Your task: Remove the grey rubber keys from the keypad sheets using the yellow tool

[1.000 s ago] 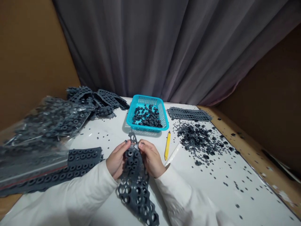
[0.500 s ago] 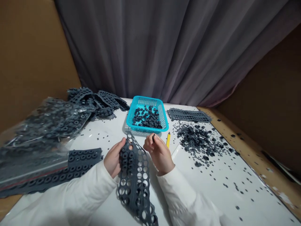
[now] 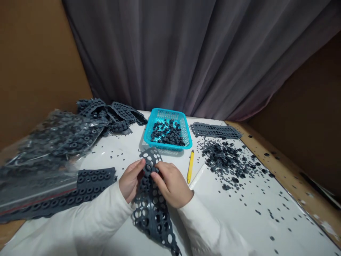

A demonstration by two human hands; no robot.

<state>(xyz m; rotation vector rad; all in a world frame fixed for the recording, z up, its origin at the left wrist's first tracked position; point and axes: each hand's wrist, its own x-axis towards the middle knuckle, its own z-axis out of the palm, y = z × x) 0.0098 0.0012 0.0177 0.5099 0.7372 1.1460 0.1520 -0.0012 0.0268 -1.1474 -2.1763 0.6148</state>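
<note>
Here's the perforated rubber sheet (image 3: 151, 213), slanting over the white tabletop (image 3: 226, 227), its upper part between both hands: left hand (image 3: 131, 179), grip clamped on one edge; right hand (image 3: 172, 185), grip pinched on the other, beside a ring. Beyond, a yellow crayon (image 3: 190, 167), then the turquoise basket (image 3: 167, 146) holding small black rings (image 3: 172, 135).

Setting: small-parts workshop corner, screened in; home or factory premises, cannot tell; evidence: grey curtain (image 3: 160, 53) behind, plain brown panels (image 3: 34, 64) at both sides, white tabletop (image 3: 213, 220) strewn with dark scraps (image 3: 223, 156), clear plastic bag (image 3: 39, 188) of ring-shaped parts (image 3: 71, 137), perforated grey sheet (image 3: 153, 215) in work, turquoise mesh basket (image 3: 188, 133) holding loose dark pieces (image 3: 170, 136)
</note>
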